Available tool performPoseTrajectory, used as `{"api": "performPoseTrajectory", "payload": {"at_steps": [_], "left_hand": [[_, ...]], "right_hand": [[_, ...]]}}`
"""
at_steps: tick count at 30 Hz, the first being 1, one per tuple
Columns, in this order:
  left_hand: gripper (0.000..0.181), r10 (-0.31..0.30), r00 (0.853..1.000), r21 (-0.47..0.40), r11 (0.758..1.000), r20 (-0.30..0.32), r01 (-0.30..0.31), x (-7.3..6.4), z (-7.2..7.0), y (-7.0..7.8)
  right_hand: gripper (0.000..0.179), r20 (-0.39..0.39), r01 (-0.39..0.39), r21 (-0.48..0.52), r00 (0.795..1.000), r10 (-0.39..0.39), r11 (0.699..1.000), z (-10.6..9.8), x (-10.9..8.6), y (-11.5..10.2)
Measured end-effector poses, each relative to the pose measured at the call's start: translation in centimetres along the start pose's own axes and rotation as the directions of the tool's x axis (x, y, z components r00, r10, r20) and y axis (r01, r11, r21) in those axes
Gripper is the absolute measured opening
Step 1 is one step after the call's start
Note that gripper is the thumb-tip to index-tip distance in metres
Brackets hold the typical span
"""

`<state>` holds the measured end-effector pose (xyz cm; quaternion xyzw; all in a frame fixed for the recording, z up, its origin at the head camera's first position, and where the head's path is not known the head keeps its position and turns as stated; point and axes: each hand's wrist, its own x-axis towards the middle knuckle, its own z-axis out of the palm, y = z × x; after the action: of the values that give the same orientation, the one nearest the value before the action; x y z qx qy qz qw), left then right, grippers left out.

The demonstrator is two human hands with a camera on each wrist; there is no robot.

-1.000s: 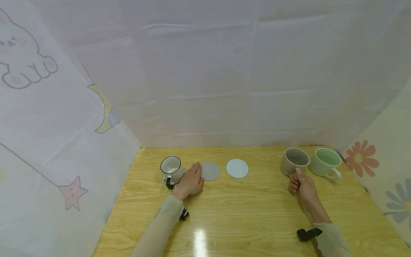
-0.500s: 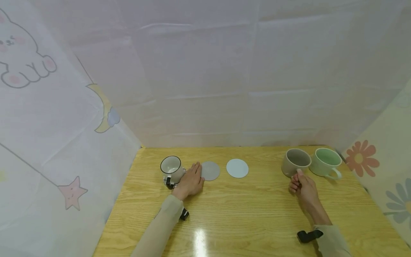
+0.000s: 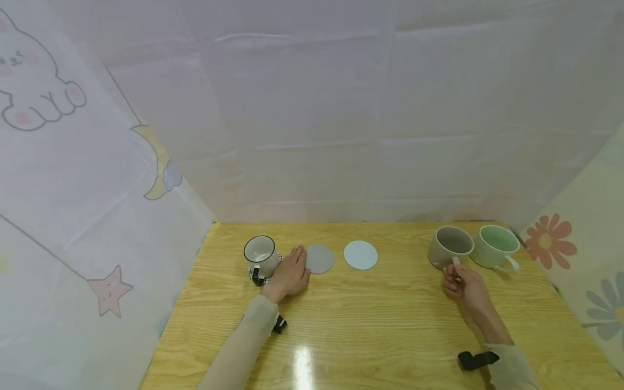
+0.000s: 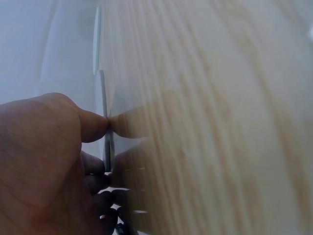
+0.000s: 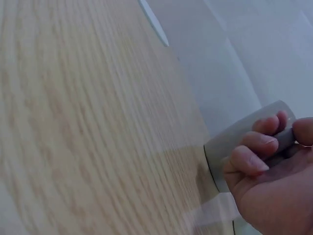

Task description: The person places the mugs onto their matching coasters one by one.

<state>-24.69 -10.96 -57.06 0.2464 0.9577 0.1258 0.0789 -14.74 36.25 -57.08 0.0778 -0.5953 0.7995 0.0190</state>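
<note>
In the head view my left hand (image 3: 289,275) lies flat on the table, fingers straight, between a black-rimmed white mug (image 3: 260,254) and a round grey coaster (image 3: 320,259). Seen from the left wrist, the thumb (image 4: 93,126) is right at that coaster's edge. The white mug stands on a checked coaster (image 3: 279,258), its black handle toward me. On the right, my right hand (image 3: 469,290) is at the handle of a taupe mug (image 3: 441,252), thumb on the handle and fingers curled around it. The mug stands upright close beside a green mug (image 3: 487,252).
A pale blue round coaster (image 3: 361,255) lies right of the grey one on the wooden table (image 3: 370,325). White cloth (image 3: 302,135) hangs behind the table's far edge, with printed cloth on both sides. Black straps (image 3: 478,359) are on the wrists.
The taupe mug has shifted slightly right, toward the green mug. My right hand has moved a little right and nearer to me, uncovering more of the handle. The left hand keeps its place.
</note>
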Motion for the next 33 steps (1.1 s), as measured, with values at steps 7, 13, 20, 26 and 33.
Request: {"api": "performPoseTrajectory", "payload": {"at_steps": [7,13,20,26,33], "left_hand": [[0.064,0.003,1.000,-0.010,1.000,-0.004,-0.003,0.1,0.0,0.0],[0.064,0.007,1.000,-0.019,1.000,-0.019,-0.007,0.1,0.2,-0.2],[0.064,0.001,1.000,-0.022,1.000,-0.011,-0.001,0.2,0.1,0.0],[0.065,-0.001,1.000,-0.033,0.999,-0.007,0.001,0.3,0.1,-0.2],[0.067,-0.007,1.000,-0.050,0.999,0.001,0.007,0.4,0.7,-0.5]], "right_hand": [[0.042,-0.151,-0.071,-0.275,0.988,0.030,0.959,-0.4,-0.5,-1.1],[0.043,-0.195,-0.040,-0.262,0.981,-0.013,0.964,-0.2,-0.8,-0.9],[0.041,-0.229,-0.037,-0.234,0.973,-0.018,0.971,0.3,-1.1,-0.7],[0.039,-0.238,-0.016,-0.197,0.971,-0.032,0.980,0.7,-1.0,-0.8],[0.041,-0.220,-0.001,-0.183,0.975,-0.040,0.983,1.0,-1.2,-0.8]]}}
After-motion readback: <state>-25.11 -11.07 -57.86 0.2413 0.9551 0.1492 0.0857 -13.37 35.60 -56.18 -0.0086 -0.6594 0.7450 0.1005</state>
